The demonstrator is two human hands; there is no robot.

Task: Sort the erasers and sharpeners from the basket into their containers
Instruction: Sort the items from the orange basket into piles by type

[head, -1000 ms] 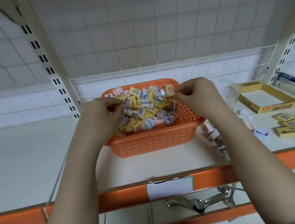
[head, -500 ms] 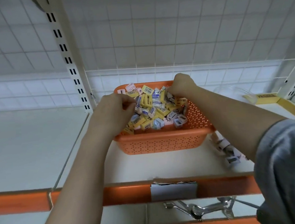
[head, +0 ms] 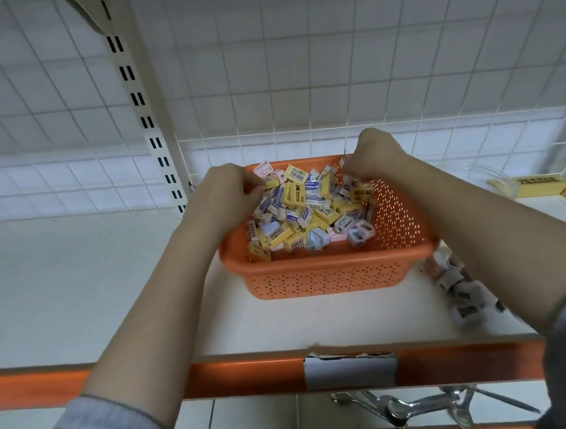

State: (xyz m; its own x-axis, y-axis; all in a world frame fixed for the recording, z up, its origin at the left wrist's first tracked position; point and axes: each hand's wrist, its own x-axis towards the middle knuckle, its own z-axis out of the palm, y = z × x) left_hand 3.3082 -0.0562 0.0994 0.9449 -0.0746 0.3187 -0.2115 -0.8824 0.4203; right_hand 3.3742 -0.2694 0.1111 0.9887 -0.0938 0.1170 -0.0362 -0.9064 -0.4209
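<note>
An orange perforated basket [head: 327, 275] stands on the white shelf, heaped with yellow erasers [head: 295, 193] and small pale sharpeners [head: 359, 233]. My left hand [head: 226, 195] hovers over the basket's far left side, fingers curled, pinching a yellow eraser at the edge of the heap. My right hand [head: 376, 152] is at the far right corner, with its fingers curled down into the heap on a small pale piece that looks like a sharpener. Both sets of fingertips are largely hidden.
A loose pile of sharpeners [head: 463, 288] lies on the shelf right of the basket. A yellow cardboard box [head: 543, 187] and a clear plastic tub [head: 490, 174] sit at the far right. A slotted upright [head: 145, 116] rises behind left. Metal utensils [head: 408, 407] lie on the shelf below.
Both hands have moved toward the basket's back edge; the right went from the right rim to the far right corner. The view has shifted left, so the yellow box sits near the edge.
</note>
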